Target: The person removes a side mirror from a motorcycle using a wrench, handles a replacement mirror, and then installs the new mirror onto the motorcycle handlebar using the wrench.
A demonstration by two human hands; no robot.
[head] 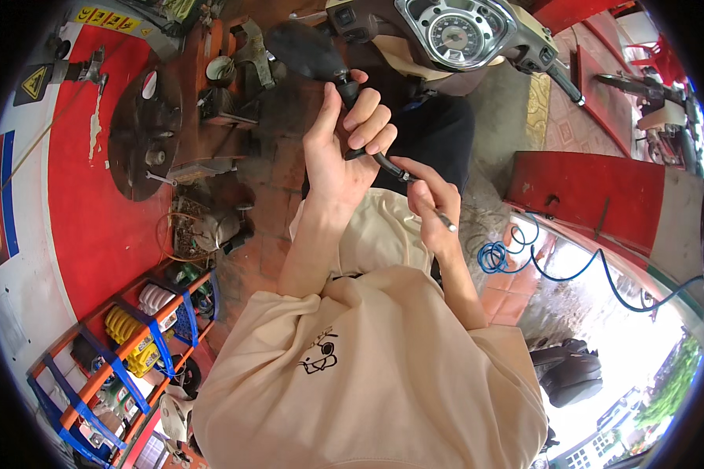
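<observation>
A black scooter mirror (305, 51) with its back towards me is held up in front of my chest. My left hand (352, 140) grips its stem just below the mirror head. The black stem (389, 166) curves out beneath those fingers towards my right hand (437, 205), which pinches it near a metal nut or collar (408, 176). A bare metal rod end (447, 223) sticks out past the right fingers; whether it belongs to the stem or is a separate piece is hidden. Beyond the hands stands a motor scooter's handlebar with a round speedometer (454, 36).
A tyre changer's round turntable (144, 135) bears a wrench (161, 178) at left. An orange and blue rack (135, 346) holds several bottles. A coiled blue air hose (496, 257) hangs by a red panel (586, 187) at right. Another motorcycle (663, 117) stands beyond.
</observation>
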